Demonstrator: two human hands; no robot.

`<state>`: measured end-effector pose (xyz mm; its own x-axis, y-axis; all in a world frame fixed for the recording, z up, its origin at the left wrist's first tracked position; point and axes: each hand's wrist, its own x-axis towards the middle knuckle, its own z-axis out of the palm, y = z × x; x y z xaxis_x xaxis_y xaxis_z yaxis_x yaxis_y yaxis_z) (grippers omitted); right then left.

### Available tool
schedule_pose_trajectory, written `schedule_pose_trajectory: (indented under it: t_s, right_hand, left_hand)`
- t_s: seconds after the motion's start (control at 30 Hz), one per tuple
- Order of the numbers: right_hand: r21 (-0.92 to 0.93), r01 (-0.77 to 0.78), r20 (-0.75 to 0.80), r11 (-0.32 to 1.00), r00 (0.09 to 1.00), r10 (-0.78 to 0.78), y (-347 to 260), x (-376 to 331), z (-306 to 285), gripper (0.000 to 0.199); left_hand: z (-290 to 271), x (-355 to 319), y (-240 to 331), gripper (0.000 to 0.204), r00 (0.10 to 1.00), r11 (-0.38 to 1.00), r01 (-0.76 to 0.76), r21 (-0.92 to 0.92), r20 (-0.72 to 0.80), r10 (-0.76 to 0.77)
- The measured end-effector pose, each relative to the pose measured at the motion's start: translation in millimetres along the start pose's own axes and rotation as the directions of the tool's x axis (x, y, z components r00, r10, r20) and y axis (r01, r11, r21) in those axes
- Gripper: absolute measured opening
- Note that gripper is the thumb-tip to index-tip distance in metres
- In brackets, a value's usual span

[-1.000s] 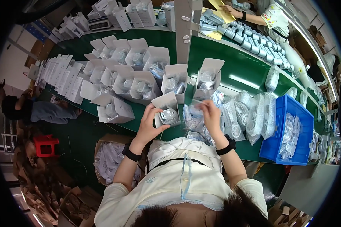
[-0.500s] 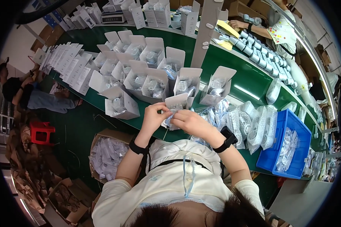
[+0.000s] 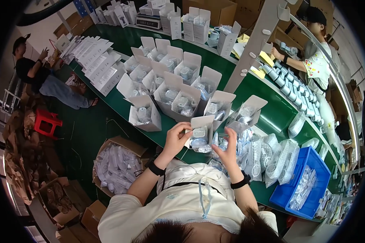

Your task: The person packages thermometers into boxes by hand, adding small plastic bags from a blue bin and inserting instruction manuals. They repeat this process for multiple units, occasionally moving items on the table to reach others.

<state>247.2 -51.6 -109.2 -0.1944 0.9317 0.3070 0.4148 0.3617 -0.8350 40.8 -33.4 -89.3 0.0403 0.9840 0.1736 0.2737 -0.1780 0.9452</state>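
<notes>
In front of me on the green table stands a small open white box [image 3: 202,121], its back flap raised. Inside sit a pale device and a light-blue piece in clear plastic [image 3: 199,142]. My left hand [image 3: 176,139] pinches the box's left edge between thumb and fingers. To the right of the box, my right hand [image 3: 228,150] is open, thumb and fingers spread, holding nothing. Close behind are similar open boxes [image 3: 145,116] with plastic-wrapped parts in them. Clear-wrapped blue and white pieces [image 3: 244,141] lie just beyond my right hand.
Bubble-wrapped bundles [image 3: 273,160] and a blue bin [image 3: 280,194] of small bags are on the right. Flat white boxes [image 3: 105,75] lie at left. A carton [image 3: 140,149] of plastic bags is below the table edge. A metal post [image 3: 251,50] rises behind; co-workers stand at both sides.
My right hand has come away from the box and opened, moving right and nearer me. My left hand has shifted to the box's left edge. The view has turned, moving the scene.
</notes>
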Motion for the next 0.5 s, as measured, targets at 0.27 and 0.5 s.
schedule_pose_trajectory:
  t_s: [0.27,0.5]
  right_hand:
    - [-0.201,-0.108,0.228,0.974,0.962,0.153,39.9,1.6,39.1,0.084]
    - [-0.013,-0.380,0.360,0.925,0.861,0.358,25.7,8.8,82.7,0.094]
  left_hand:
    - [-64.6,-35.9,-63.7,0.048,0.663,0.987,-0.069,0.143,-0.733,0.152]
    - [-115.6,-33.5,-181.7,0.046,0.936,0.955,0.224,0.196,-0.316,-0.155]
